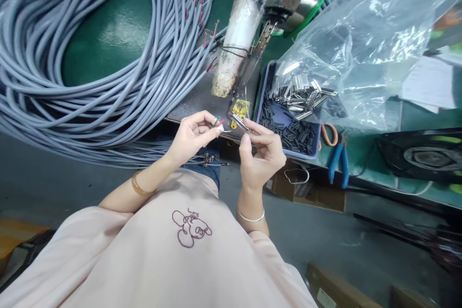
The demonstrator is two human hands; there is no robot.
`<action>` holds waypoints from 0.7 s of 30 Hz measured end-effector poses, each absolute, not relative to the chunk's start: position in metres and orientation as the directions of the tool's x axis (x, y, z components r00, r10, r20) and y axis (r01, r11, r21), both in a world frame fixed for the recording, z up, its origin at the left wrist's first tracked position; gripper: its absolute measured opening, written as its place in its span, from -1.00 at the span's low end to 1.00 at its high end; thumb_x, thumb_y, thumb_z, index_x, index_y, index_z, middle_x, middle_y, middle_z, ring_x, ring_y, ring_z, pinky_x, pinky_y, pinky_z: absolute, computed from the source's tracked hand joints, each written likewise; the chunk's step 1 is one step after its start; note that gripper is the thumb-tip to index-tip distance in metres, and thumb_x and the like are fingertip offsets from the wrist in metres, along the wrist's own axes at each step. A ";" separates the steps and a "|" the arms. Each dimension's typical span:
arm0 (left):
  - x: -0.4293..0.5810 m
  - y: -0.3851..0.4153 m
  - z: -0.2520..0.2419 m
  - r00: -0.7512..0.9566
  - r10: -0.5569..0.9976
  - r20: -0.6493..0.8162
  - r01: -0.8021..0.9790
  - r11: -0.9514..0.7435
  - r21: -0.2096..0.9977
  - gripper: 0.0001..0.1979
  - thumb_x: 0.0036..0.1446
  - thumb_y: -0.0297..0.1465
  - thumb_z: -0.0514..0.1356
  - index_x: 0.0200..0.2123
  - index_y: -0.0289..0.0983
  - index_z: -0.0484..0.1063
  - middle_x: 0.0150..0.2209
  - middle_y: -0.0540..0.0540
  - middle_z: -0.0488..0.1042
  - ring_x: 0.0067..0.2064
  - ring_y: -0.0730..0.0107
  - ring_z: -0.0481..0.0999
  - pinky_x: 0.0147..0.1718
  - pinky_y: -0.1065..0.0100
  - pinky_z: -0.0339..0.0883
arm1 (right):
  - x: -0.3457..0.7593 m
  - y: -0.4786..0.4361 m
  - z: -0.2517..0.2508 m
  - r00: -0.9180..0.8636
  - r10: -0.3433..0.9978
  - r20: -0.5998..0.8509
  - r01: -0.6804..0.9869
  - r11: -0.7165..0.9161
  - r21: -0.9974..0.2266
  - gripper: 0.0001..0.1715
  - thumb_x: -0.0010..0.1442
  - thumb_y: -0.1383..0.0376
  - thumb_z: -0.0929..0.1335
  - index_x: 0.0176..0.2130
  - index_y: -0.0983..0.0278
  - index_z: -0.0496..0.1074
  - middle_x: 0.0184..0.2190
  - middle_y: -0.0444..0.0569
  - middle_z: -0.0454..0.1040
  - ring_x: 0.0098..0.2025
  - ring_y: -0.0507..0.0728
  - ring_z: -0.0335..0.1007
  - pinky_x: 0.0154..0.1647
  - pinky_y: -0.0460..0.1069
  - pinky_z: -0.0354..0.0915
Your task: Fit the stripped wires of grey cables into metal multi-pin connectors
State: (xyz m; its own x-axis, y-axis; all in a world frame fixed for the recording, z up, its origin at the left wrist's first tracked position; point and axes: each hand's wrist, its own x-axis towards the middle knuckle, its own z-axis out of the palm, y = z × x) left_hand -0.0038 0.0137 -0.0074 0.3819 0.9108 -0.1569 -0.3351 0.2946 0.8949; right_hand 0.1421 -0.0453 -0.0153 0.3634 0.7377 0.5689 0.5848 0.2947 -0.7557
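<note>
My left hand (192, 135) is closed in a pinch on the stripped end of a grey cable, whose red and green wire ends (217, 121) stick out past the fingertips. My right hand (260, 153) is closed on a small metal connector (239, 122), held right against those wire ends. Both hands meet just off the bench's front edge, above my lap. A soldering iron (231, 53) wrapped in pale tape and plastic film points down at the bench just beyond them.
A large bundle of grey cables (90, 86) loops over the green bench on the left. A blue tray (288, 130) of small black sleeves sits right of my hands, under a clear plastic bag (361, 43) of metal connectors. Blue-handled pliers (339, 159) lie near the edge.
</note>
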 end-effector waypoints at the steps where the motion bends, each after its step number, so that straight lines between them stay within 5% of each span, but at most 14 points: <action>1: -0.004 0.014 -0.007 0.395 0.904 -0.163 -0.334 0.307 0.891 -0.66 -0.08 -0.25 0.48 -0.43 -0.30 0.42 -0.59 0.10 0.37 -0.64 0.69 0.18 -0.66 0.53 0.01 | 0.143 -0.045 -0.015 0.373 0.731 0.571 0.589 0.290 -0.755 -0.85 0.28 0.31 0.40 -0.35 0.22 0.38 -0.15 0.00 0.68 -0.11 0.15 0.68 -0.18 0.05 0.59; 21: -0.013 0.018 -0.015 0.548 0.818 -0.173 -0.473 0.474 0.743 -0.90 -0.25 -0.48 0.34 -0.61 -0.31 0.45 -0.54 -0.02 0.44 -0.59 0.63 0.25 -0.62 0.50 0.03 | 0.143 -0.050 -0.015 0.433 0.703 0.564 0.536 0.302 -0.788 -0.90 0.26 0.34 0.44 -0.32 0.23 0.44 -0.16 -0.04 0.68 -0.16 0.11 0.68 -0.19 0.04 0.62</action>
State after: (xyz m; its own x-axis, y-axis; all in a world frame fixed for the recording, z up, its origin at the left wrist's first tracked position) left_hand -0.0131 0.0182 -0.0152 0.5481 0.8183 -0.1730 -0.4727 0.4737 0.7431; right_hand 0.1431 -0.0498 -0.0147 0.4333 0.7031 0.5639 0.5358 0.3021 -0.7884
